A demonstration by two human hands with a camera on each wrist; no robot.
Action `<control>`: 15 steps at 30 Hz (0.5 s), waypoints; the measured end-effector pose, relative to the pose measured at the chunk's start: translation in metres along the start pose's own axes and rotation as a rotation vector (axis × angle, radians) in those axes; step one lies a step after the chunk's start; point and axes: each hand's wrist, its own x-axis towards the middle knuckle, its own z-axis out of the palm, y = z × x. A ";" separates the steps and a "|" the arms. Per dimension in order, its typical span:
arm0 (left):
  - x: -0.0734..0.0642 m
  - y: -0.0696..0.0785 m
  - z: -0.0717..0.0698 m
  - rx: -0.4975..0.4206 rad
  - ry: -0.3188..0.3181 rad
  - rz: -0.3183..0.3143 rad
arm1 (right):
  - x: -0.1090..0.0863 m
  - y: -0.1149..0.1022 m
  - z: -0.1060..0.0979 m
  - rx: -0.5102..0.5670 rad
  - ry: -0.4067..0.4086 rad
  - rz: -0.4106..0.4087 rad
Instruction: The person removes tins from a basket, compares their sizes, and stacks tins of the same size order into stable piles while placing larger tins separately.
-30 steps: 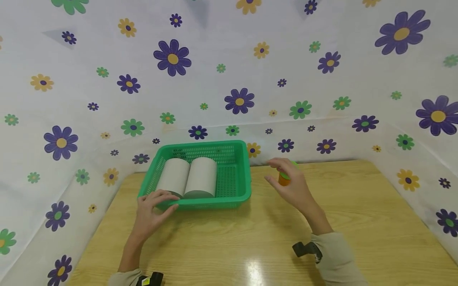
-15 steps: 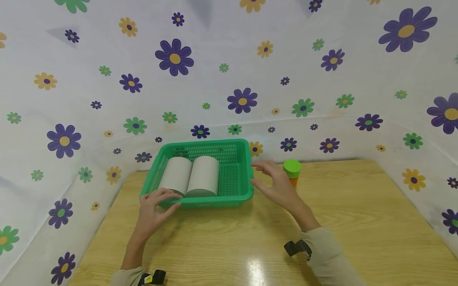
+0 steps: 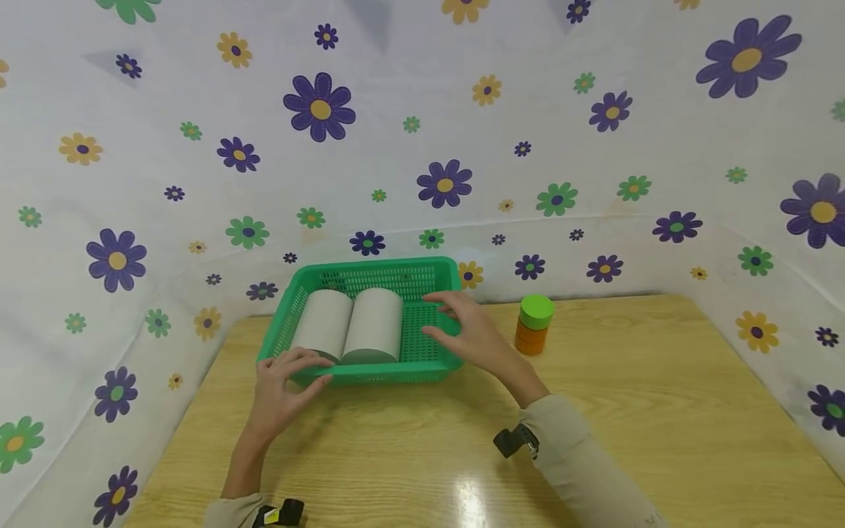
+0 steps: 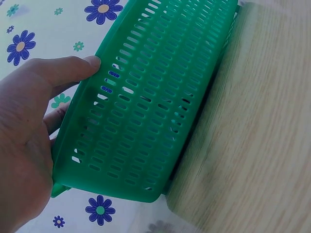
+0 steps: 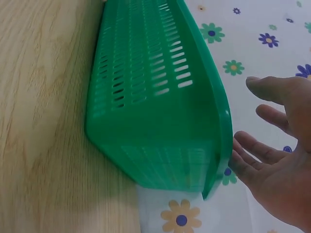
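Note:
A green plastic basket (image 3: 403, 372) with slotted walls stands at the back of the wooden table. Two plain white cylinders, the left one (image 3: 323, 323) and the right one (image 3: 375, 324), lie side by side in it. My left hand (image 3: 279, 392) holds the near rim at its left end, thumb (image 4: 85, 67) on the outer side and fingers reaching behind the rim. Over the basket's right end is my right hand (image 3: 472, 334), thumb and fingers apart with nothing between them. In the right wrist view its lower fingers (image 5: 262, 150) are right at the rim.
A small orange jar (image 3: 531, 337) with a bright green lid (image 3: 537, 308) stands upright on the table (image 3: 634, 396), right of the basket. Behind the table hangs a white cloth (image 3: 396, 169) printed with flowers.
My right hand has moved left from beside the jar to over the basket's right end, bringing the jar into full view. My left hand keeps its hold on the rim.

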 end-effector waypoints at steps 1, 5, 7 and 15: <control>0.000 0.000 0.000 -0.002 0.003 0.004 | 0.003 -0.001 0.002 0.006 -0.011 -0.002; 0.000 0.000 -0.001 0.001 -0.010 -0.009 | 0.014 -0.002 0.011 0.013 -0.050 0.008; 0.000 0.000 -0.002 0.003 -0.018 -0.019 | 0.020 -0.004 0.015 0.019 -0.067 0.022; 0.000 -0.002 0.000 -0.003 -0.022 -0.023 | 0.040 -0.011 0.030 -0.013 -0.161 0.097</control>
